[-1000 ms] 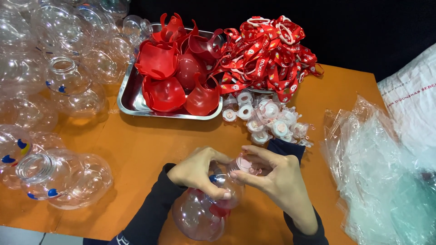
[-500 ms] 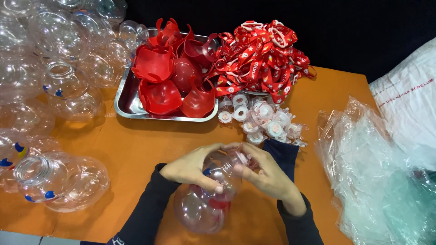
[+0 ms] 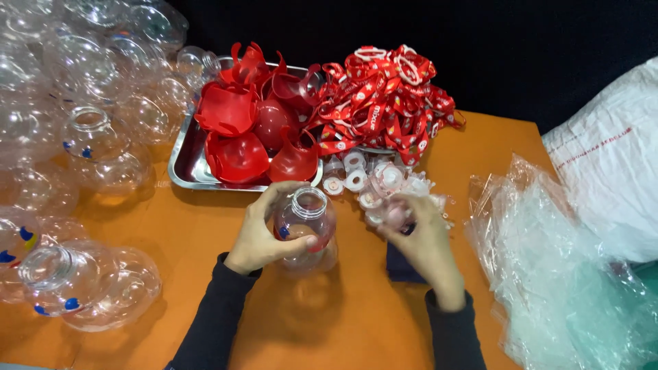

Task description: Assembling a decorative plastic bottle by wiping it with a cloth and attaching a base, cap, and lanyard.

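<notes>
Clear plastic: round-bodied transparent bottle with a short open neck [image 3: 306, 223], held upright just above the orange counter [image 3: 356, 322], in front of the steel tray.
Left hand [image 3: 264, 236]: wrapped around the bottle's belly from the left, thumb across the front; fingers [image 3: 271, 202] clamped on the bottle below the neck.
Right hand [image 3: 425, 240]: resting on the heap of small white and pinkish plastic caps [image 3: 384, 188] just right of the bottle; fingers curled in over the caps, whether pinched on one cannot be told, since the tips are hidden among them.
Weight: judged very light, thin-walled and empty.
Stiffness: likely springy at the belly, denting under a hard squeeze; stiffer at the neck ring.
Surface: glossy and smooth, probably slippery to dry fingers; round form apt to roll if laid down.
Fragility: unlikely to shatter, yet prone to creasing or scuffing.
Best hold: around the shoulder just under the neck, or a broad cupped grip on the belly as shown, with light pressure only.
Behind: shallow stainless steel tray [image 3: 188, 175] filled with red plastic cup-shaped pieces [image 3: 240, 137]; tangled pile of red printed straps [image 3: 384, 103] beside it.
Left side: stack of more clear round bottles [image 3: 82, 123].
Right side: crumpled clear plastic bags [image 3: 548, 267] and a white sack [image 3: 606, 171].
</notes>
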